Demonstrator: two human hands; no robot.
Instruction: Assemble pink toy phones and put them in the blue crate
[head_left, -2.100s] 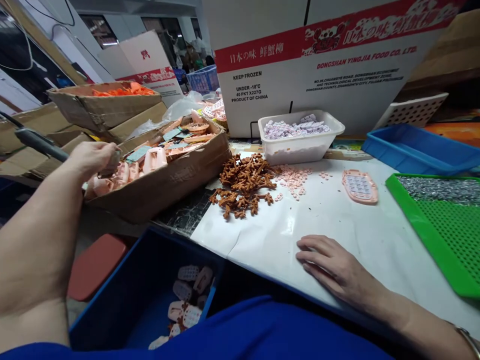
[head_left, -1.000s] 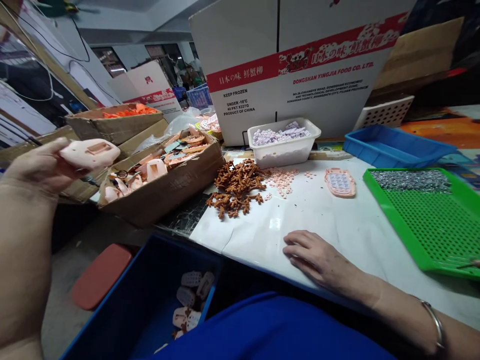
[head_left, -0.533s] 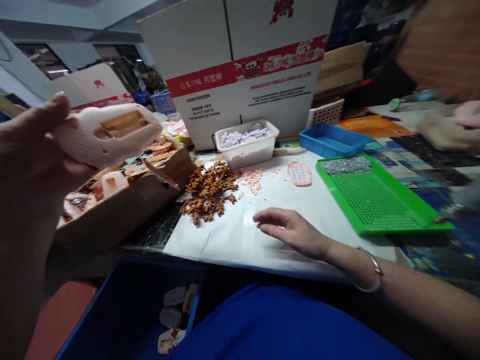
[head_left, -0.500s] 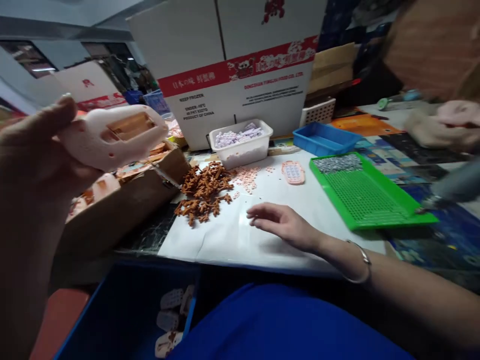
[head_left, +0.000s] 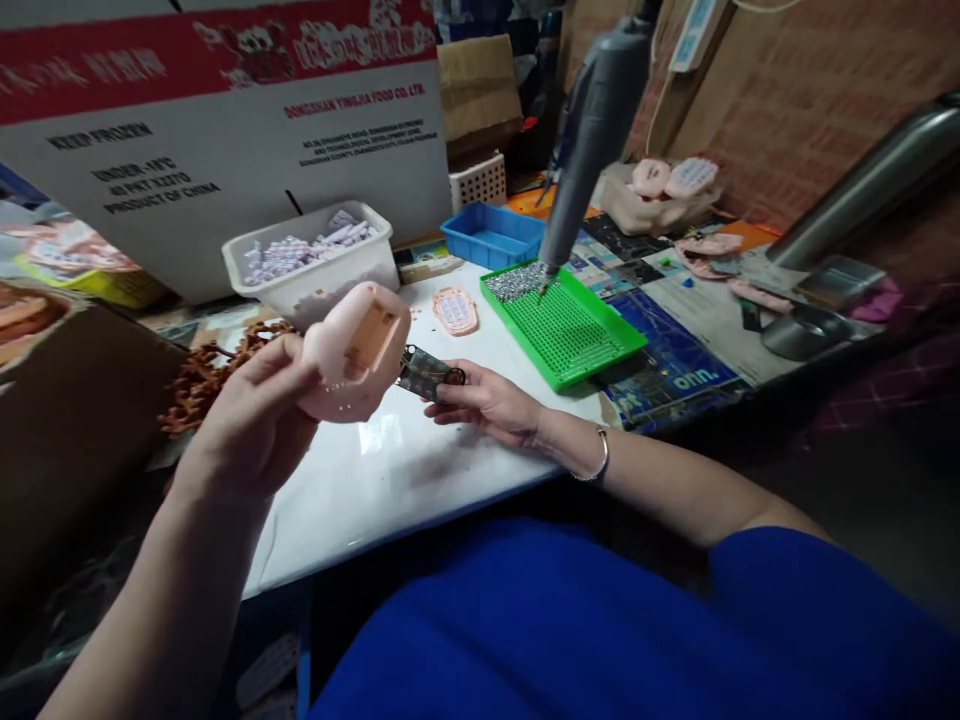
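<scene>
My left hand point(head_left: 259, 420) is closed on a pink plastic shell point(head_left: 319, 375) with a rectangular battery recess facing me, tilted above the white work surface point(head_left: 352, 500). Just right of the shell, my right hand point(head_left: 495, 402) pinches a dark circuit board point(head_left: 424, 372) with thin wires and a black ring-shaped part at its near end. The far end of the board is close to the shell's edge; whether they are joined I cannot tell. Beyond both hands lies a pink keypad piece point(head_left: 454, 311). Brown branching plastic pieces point(head_left: 206, 375) lie behind my left hand.
A white tub point(head_left: 315, 262) of small pale parts stands at the back. Right of it are a blue tray point(head_left: 491, 236) and a green perforated tray point(head_left: 559, 330) with screws. A grey electric screwdriver point(head_left: 596, 130) hangs over the green tray. Cardboard box point(head_left: 82, 440) at left.
My left hand has brought the pink shell from the far left to the middle. My right hand, empty before, now holds the circuit board. The view has turned right.
</scene>
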